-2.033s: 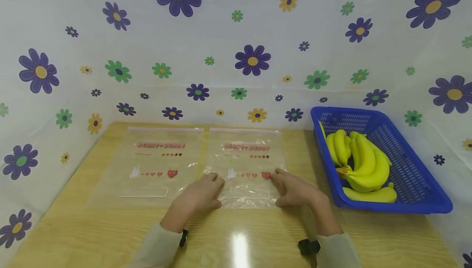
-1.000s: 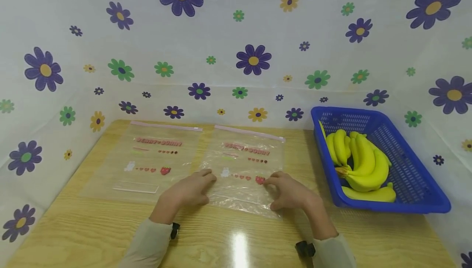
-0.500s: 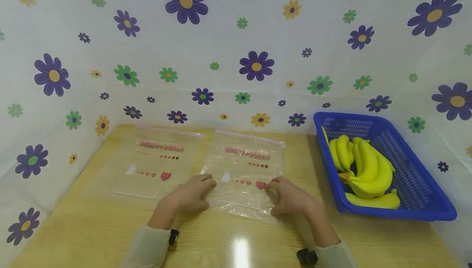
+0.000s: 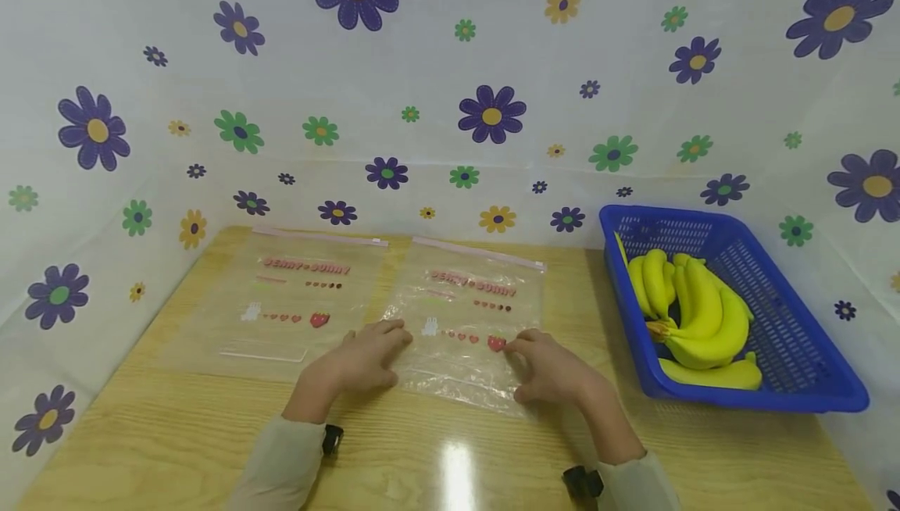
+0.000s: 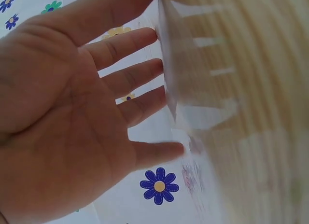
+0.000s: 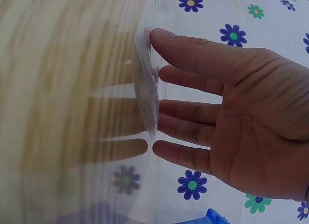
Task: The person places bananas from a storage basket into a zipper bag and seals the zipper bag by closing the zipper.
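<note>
In the head view, a clear plastic zip bag with a pale pink slider strip and red and pink print (image 4: 450,374) lies slightly slanted on the light wood-grain table (image 4: 176,441) at the centre of the frame, the left hand (image 4: 360,359) and right hand (image 4: 551,370) loosely extended at its lower side edges, with a matching bag (image 4: 270,339) at centre left and a blue perforated plastic basket (image 4: 794,378) of yellow bananas (image 4: 703,323) at right. In the left wrist view, the left fingers are spread and ungrasping, tips against the tabletop (blurred at right). In the right wrist view, the right fingers are extended, unclenched, beside film raised mid-frame.
</note>
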### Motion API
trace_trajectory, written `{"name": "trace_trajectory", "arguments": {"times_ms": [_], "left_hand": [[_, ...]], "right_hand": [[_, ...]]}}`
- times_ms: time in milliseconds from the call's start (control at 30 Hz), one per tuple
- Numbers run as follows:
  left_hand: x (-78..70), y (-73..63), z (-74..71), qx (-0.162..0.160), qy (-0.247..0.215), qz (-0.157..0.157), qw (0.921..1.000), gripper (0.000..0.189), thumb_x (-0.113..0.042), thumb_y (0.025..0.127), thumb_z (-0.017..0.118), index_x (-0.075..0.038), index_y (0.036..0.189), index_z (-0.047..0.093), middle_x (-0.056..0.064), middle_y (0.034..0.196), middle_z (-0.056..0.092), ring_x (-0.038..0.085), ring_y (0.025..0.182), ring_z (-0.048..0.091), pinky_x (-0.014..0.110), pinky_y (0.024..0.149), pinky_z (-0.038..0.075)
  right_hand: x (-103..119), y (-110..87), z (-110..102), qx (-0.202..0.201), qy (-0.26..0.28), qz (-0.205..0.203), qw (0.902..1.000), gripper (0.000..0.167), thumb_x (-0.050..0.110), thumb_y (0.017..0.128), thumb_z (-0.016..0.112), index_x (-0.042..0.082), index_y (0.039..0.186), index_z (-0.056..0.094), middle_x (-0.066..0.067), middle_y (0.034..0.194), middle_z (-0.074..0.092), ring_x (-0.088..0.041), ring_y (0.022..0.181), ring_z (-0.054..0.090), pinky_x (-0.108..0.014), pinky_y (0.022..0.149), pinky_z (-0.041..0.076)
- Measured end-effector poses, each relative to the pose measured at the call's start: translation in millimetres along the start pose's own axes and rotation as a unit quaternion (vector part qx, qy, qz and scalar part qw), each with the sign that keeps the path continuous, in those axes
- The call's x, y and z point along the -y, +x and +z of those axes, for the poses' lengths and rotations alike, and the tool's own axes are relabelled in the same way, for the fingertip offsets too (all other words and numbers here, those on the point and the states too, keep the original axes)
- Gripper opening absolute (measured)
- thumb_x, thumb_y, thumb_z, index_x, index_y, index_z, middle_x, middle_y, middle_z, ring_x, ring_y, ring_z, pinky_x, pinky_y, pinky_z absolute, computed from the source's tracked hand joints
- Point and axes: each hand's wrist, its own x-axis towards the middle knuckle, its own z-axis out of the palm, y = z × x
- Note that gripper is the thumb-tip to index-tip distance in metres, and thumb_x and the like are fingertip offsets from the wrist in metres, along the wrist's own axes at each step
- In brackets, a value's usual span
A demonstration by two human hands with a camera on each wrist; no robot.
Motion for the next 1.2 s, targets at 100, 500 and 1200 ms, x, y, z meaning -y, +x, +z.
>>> {"name": "trace_trajectory", "arguments": {"times_ms": [100, 500, 1200], "left_hand": [[0.4, 0.1, -1.3, -0.004, 0.012, 0.009, 0.9999, 0.057, -0.009, 0.086, 0.075, -0.004, 0.139, 0.053, 0.020, 0.156, 0.034, 0.044, 0.145, 0.026, 0.073, 0.111, 0.015], [-18.9, 1.5, 3.6, -0.062, 0.121, 0.012, 0.9906, 0.014, -0.009, 0.094, 0.063, -0.005, 0.107, 0.060, 0.018, 0.111, 0.058, 0.037, 0.107, 0.053, 0.056, 0.091, 0.048], [-30.6, 9.4, 9.9, -0.055, 0.104, -0.031, 0.9926, 0.022, -0.011, 0.085, 0.075, -0.006, 0.098, 0.057, 0.010, 0.094, 0.051, 0.027, 0.087, 0.049, 0.044, 0.073, 0.048]], "right_hand": [[1.8, -0.8, 0.0, 0.002, 0.000, 0.003, 1.0000, 0.063, 0.012, 0.071, 0.088, 0.009, 0.129, 0.064, -0.017, 0.140, 0.051, -0.037, 0.131, 0.047, -0.053, 0.108, 0.042], [1.5, -0.8, -6.3, -0.040, -0.008, -0.019, 0.9990, 0.057, 0.006, 0.079, 0.075, 0.007, 0.134, 0.060, -0.022, 0.142, 0.046, -0.040, 0.130, 0.045, -0.054, 0.105, 0.044], [-4.3, -4.4, -6.1, -0.036, -0.026, -0.016, 0.9989, 0.024, 0.005, 0.096, 0.061, 0.010, 0.117, 0.071, -0.021, 0.127, 0.055, -0.040, 0.119, 0.050, -0.057, 0.102, 0.044]]}}
